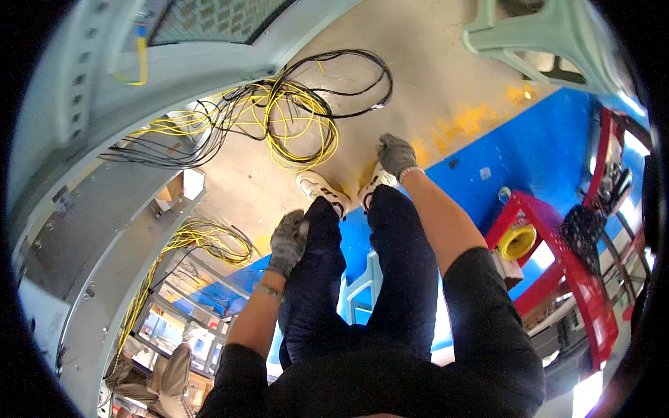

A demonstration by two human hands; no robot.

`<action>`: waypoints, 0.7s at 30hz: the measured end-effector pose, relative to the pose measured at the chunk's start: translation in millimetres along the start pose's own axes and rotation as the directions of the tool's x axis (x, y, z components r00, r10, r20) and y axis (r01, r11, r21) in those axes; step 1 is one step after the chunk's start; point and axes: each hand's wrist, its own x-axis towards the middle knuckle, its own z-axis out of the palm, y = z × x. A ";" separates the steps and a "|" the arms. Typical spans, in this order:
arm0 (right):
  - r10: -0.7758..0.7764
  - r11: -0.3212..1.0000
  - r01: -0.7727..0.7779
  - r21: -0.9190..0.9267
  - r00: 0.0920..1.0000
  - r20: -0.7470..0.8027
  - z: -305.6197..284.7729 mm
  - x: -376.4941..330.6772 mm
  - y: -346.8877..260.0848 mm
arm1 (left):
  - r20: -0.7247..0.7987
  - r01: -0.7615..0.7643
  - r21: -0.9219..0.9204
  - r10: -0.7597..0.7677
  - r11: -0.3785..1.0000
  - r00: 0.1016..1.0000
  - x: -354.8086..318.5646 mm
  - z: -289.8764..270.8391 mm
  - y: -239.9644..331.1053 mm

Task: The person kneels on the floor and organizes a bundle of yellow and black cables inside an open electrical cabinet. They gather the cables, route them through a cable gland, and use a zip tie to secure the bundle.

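My left hand [288,244], in a grey work glove, is beside my left knee with its fingers loosely bent and apart; nothing shows in it. Farther forward, above my right shoe [377,180], my right hand [398,156] wears a matching glove. Its fingers are curled closed, and whatever they may hold is hidden. On the floor ahead of my left shoe [323,189] lies a tangle of yellow cables [300,157] and black cables [387,76] in loose loops. These run left into a grey metal cabinet [104,230], clear of both hands.
A second bundle of yellow cables [212,237] hangs by the cabinet's near side. Pale green plastic stool [550,42] stands far right. A red metal rack [578,279] with a yellow spool [517,242] is at right. Blue matting [460,177] meets the beige floor.
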 end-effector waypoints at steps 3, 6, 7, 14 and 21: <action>-0.109 0.993 0.109 -0.046 0.994 0.003 52.5 103.5 -10.0 | -0.081 -0.080 -0.059 0.075 0.995 0.994 13.0 4.9 -35.9; -0.282 0.927 0.267 -0.265 0.959 -0.019 92.6 185.2 -37.5 | -0.171 -0.033 -0.217 -0.005 0.976 0.985 33.8 -6.4 -52.0; -0.263 0.925 0.246 -0.288 0.965 -0.020 101.6 207.5 -42.7 | -0.217 -0.034 -0.296 -0.032 0.955 0.976 42.5 -12.0 -40.3; -0.048 0.915 0.124 -0.385 0.978 0.201 118.8 245.0 -34.0 | -0.267 -0.031 -0.318 -0.058 0.948 0.962 59.3 -26.0 -26.0; -0.275 0.951 0.309 -0.027 0.879 0.390 48.2 104.8 -24.2 | -0.166 -0.048 -0.235 0.008 0.971 0.986 24.4 -6.4 -34.6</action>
